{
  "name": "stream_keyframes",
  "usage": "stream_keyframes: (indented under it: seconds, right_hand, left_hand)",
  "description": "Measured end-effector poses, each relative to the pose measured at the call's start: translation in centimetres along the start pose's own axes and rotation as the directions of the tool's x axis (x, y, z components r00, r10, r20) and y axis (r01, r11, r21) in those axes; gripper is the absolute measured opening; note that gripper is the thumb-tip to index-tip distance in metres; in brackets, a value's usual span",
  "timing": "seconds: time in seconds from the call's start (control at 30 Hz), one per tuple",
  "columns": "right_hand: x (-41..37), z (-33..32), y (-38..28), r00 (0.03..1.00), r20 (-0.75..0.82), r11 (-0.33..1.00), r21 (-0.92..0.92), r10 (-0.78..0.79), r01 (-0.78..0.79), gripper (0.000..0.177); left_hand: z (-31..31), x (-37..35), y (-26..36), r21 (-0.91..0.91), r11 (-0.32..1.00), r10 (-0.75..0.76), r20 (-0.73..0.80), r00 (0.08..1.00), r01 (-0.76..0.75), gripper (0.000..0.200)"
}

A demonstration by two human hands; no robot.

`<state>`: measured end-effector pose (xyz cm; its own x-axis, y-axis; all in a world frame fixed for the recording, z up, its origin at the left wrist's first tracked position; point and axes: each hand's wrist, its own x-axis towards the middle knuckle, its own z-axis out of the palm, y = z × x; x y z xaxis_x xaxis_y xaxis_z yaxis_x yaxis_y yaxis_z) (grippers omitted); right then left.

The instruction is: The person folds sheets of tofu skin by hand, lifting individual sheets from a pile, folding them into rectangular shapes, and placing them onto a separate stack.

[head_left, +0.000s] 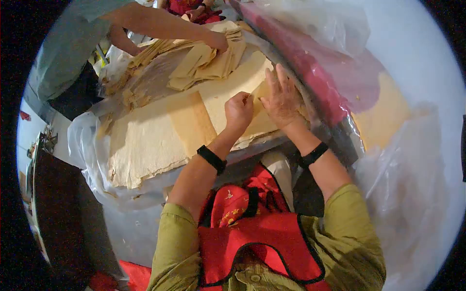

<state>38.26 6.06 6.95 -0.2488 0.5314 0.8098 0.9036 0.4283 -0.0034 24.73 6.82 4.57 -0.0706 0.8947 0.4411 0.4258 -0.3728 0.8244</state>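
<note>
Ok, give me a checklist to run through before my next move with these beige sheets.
1. Left hand grip: fingers closed at the edge of the top thin beige sheet; ok.
2. Right hand lies flat and open on the stack of beige sheets; ok.
3. Only one sheet pinched: cannot tell.
4. Co-worker's hand rests on the folded beige sheets, apart from your hands; ok.
5. Clear plastic liner free of the stack's edge: cannot tell.

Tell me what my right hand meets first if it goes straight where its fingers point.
The right hand lies flat on the tan sheet; past its far edge it would probably meet the plastic-wrapped red bundle, though depth is unclear.
</note>
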Motion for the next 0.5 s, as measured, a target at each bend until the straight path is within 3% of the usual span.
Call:
stream_keyframes:
  seconds: [0.07,0.17,0.2,0.27,0.37,0.5]
  right_hand:
    - [-0.4,0.2,-0.3,0.995,-0.060,0.992,0.099,0.078,-0.072,0.089]
    - [-0.4,0.1,-0.6,0.954,-0.140,0.950,0.207,0.266,-0.235,0.082]
    - [-0.4,0.1,-0.5,0.906,0.000,0.867,0.290,0.422,-0.404,0.076]
    - [-0.4,0.3,0.0,0.704,0.307,0.605,0.364,0.640,-0.708,0.063]
    - [-3.2,5.5,3.9,0.708,0.368,0.493,0.525,0.603,-0.694,0.042]
    - [-3.1,3.4,2.7,0.664,0.412,0.522,0.412,0.624,-0.746,0.021]
  left_hand:
    - [0.1,0.1,0.0,0.016,1.000,0.019,-0.027,0.999,-0.019,0.014]
    - [-0.2,0.3,-0.1,0.086,0.996,0.030,-0.069,0.997,-0.024,0.014]
    - [-0.4,0.2,0.0,0.070,0.997,0.021,-0.067,0.997,-0.016,0.013]
    - [-0.3,0.0,-0.2,0.081,0.997,0.026,-0.059,0.998,-0.021,0.012]
    - [0.0,0.6,-0.5,0.156,0.986,0.063,-0.035,0.997,-0.057,0.012]
    - [-1.3,1.5,0.0,0.262,0.962,0.080,-0.014,0.997,-0.073,0.012]
